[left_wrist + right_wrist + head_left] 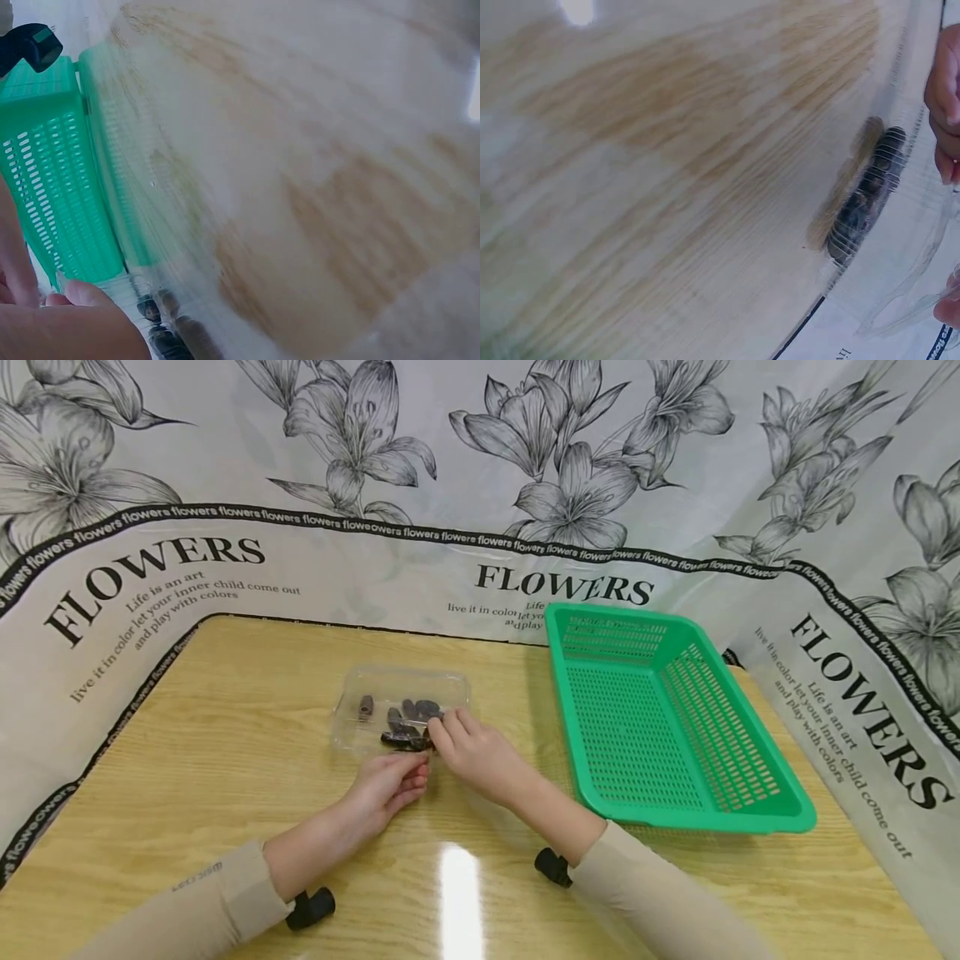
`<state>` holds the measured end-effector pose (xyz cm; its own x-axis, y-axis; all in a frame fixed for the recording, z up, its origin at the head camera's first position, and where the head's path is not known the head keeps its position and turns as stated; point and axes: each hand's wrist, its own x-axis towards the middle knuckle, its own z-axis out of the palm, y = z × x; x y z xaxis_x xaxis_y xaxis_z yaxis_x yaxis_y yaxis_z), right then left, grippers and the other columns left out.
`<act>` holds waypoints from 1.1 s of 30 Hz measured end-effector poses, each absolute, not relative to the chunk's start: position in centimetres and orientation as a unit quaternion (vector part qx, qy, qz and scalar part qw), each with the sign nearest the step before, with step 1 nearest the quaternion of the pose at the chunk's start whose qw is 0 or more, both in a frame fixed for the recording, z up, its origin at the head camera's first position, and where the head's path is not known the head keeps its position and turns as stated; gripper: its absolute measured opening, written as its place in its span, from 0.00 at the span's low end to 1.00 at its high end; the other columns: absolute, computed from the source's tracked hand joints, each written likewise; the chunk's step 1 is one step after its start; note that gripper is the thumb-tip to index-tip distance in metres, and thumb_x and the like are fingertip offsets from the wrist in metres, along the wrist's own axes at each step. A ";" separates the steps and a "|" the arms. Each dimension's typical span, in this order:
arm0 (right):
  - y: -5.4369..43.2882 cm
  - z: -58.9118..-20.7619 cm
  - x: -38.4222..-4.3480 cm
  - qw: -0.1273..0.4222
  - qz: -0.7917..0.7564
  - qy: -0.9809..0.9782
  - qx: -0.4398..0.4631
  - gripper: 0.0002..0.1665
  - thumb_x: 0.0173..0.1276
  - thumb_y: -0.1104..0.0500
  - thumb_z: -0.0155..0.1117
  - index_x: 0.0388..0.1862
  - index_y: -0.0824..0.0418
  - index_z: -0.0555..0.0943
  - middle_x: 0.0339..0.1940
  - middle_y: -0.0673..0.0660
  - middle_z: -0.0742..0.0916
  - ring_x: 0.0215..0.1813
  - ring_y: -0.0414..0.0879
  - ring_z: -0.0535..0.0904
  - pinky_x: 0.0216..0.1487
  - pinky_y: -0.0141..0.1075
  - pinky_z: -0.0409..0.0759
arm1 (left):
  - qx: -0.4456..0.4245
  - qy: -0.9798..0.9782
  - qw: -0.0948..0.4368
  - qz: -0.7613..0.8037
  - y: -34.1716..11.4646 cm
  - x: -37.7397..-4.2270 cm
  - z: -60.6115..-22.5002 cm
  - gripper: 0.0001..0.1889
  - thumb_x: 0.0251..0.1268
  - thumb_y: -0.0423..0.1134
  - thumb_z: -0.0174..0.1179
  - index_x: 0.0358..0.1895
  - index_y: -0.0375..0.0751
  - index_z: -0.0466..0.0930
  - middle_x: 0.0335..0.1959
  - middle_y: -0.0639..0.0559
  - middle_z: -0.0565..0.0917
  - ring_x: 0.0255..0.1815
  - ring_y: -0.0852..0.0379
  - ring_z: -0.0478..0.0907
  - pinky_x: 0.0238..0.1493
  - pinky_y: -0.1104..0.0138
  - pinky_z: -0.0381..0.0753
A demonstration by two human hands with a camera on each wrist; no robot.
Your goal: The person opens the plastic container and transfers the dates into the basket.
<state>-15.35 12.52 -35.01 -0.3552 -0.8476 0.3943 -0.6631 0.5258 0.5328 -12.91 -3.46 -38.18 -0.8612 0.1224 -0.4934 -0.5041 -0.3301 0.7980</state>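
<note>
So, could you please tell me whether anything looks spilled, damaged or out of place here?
Nothing stands out: the dark pieces lie inside the clear plastic container, the green basket stands upright nearby, and no spill or damage is visible.

the flowered sheet [420, 568] reads "flowers" and "life is an art" (lettering on left sleeve [187, 897] unclear).

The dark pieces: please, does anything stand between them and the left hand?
Yes. The near wall of the clear box stands between the dark pieces, which lie inside it, and the left hand, which is outside at the near edge. Whether a lid also covers them, I cannot tell.
</note>
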 end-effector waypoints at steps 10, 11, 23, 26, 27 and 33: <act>12.5 -34.6 -15.8 0.335 -0.059 -0.828 0.447 0.16 0.55 0.64 0.59 0.45 0.67 0.76 0.40 0.61 0.83 0.43 0.52 0.82 0.36 0.31 0.80 | -0.170 0.527 0.218 0.803 -3.9 -12.9 -38.1 0.18 0.67 0.31 0.53 0.55 0.22 0.70 0.26 0.51 0.83 0.26 0.64 0.79 0.37 0.71 0.80; 12.5 -34.5 -15.8 0.334 -0.050 -0.830 0.444 0.16 0.55 0.64 0.60 0.44 0.67 0.76 0.40 0.61 0.83 0.43 0.52 0.82 0.33 0.31 0.80 | -0.168 0.526 0.221 0.804 -4.0 -12.9 -38.0 0.18 0.67 0.31 0.52 0.56 0.22 0.69 0.27 0.51 0.83 0.26 0.64 0.79 0.38 0.70 0.79; 12.5 -33.7 -16.1 0.310 0.049 -0.849 0.424 0.18 0.55 0.67 0.62 0.47 0.69 0.78 0.41 0.61 0.83 0.39 0.51 0.81 0.29 0.31 0.80 | -0.126 0.540 0.264 0.789 -5.7 -12.3 -38.3 0.23 0.69 0.37 0.53 0.59 0.22 0.64 0.31 0.51 0.81 0.32 0.62 0.79 0.42 0.69 0.79; 12.4 -33.3 -16.3 0.320 0.072 -0.848 0.417 0.18 0.55 0.68 0.62 0.47 0.70 0.78 0.41 0.61 0.83 0.39 0.51 0.81 0.29 0.31 0.80 | -0.119 0.541 0.266 0.789 -7.0 -12.0 -38.2 0.26 0.69 0.37 0.52 0.62 0.22 0.58 0.34 0.49 0.79 0.35 0.61 0.79 0.46 0.67 0.78; 12.4 -33.2 -16.4 0.324 0.079 -0.846 0.416 0.19 0.56 0.68 0.62 0.48 0.70 0.78 0.42 0.62 0.83 0.40 0.51 0.81 0.30 0.32 0.80 | -0.123 0.538 0.267 0.790 -7.5 -11.9 -38.2 0.27 0.69 0.36 0.52 0.64 0.22 0.56 0.34 0.49 0.79 0.35 0.61 0.79 0.46 0.67 0.78; 12.5 -32.8 -17.4 0.344 0.140 -0.838 0.400 0.19 0.56 0.70 0.61 0.49 0.70 0.78 0.42 0.63 0.83 0.44 0.54 0.80 0.32 0.36 0.81 | -0.142 0.516 0.271 0.800 -10.6 -11.1 -37.9 0.33 0.67 0.27 0.49 0.70 0.25 0.42 0.38 0.46 0.76 0.36 0.59 0.78 0.48 0.65 0.78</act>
